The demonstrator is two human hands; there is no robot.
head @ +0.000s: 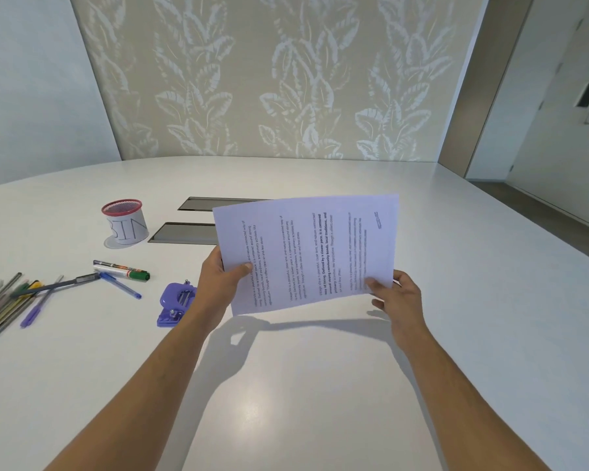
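Paper (306,253) held up over the worktop (320,385) — left hand (218,280) pinches its near left edge, right hand (397,295) its near right corner. Its print runs sideways, too blurred to read. Hole punch (176,304) sits half hidden behind the left wrist; pens (4,297) run off the left edge.

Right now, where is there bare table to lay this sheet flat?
Widest bare patch: the table under the sheet, between both forearms, towards you. Also free: right of the right hand. Crowded left of the left hand: hole punch, pens, BIN cup; two hatches behind the sheet.
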